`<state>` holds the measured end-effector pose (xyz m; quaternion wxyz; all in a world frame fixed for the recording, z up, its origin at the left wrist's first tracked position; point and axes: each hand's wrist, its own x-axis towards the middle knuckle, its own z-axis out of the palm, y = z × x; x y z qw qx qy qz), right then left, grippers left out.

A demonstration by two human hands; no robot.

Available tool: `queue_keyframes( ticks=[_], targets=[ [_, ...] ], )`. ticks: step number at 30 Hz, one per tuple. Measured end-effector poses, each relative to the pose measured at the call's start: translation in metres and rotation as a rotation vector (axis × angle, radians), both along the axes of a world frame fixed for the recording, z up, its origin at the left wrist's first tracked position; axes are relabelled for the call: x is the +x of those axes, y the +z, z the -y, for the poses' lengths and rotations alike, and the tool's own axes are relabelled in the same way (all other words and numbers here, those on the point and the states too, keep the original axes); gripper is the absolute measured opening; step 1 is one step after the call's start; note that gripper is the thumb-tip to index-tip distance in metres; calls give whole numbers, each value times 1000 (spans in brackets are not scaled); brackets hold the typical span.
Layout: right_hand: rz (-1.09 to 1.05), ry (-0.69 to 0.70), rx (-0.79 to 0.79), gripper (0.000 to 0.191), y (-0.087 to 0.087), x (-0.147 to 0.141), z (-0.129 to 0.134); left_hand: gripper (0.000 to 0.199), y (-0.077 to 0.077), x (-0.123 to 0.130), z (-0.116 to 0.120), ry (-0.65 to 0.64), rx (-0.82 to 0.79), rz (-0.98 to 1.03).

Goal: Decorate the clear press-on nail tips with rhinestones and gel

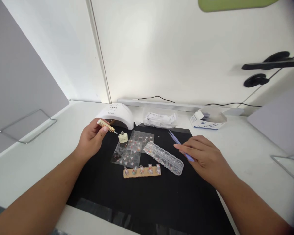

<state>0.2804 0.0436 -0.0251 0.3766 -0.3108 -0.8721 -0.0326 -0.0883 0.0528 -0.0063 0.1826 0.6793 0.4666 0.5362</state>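
Note:
My left hand (pixel 91 138) pinches the cream cap of a nail polish brush (pixel 106 126), its bristle tip pointing right toward the open cream polish bottle (pixel 122 137). In my right hand (pixel 204 156) is a pair of lilac tweezers (pixel 181 145), tips pointing up and left. Between the hands, a clear compartment case (pixel 164 157) of small decorations lies slanted. Clear sticker sheets (pixel 127 155) overlap beside the bottle. Nearer me, several decorated nail tips (pixel 142 170) stand in a row on a tan strip (pixel 142 175).
A white nail lamp (pixel 117 112) stands behind the bottle. Further right are a clear box of white packets (pixel 159 119) and an opened alcohol pad box (pixel 208 120). A black mat (pixel 137 199) covers the middle of the white table (pixel 247 143). A thin cable runs along the wall.

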Motion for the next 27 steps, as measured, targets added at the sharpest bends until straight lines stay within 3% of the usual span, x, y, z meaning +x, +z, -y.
queue_keyframes(
  ticks=[3,8,12,14,23,27],
  targets=[
    [-256,15,-127,30,-4,-7,8,32,-1,3,0,-20,-3,-31],
    [-971,58,-532,12,-10,-35,29,34,1,6,0,-29,26,-13],
    [-897,300,-711,18,-11,-60,46,32,-1,7,0,-51,29,-12],
    [-832,349,-736,22,-12,-67,51,31,-4,7,-1,-84,22,-26],
    [-914,187,-753,19,-21,-68,48,22,-10,10,-2,-200,65,-58],
    [-958,230,-747,20,-21,-71,51,22,-9,10,-1,-184,74,-53]
  ],
)
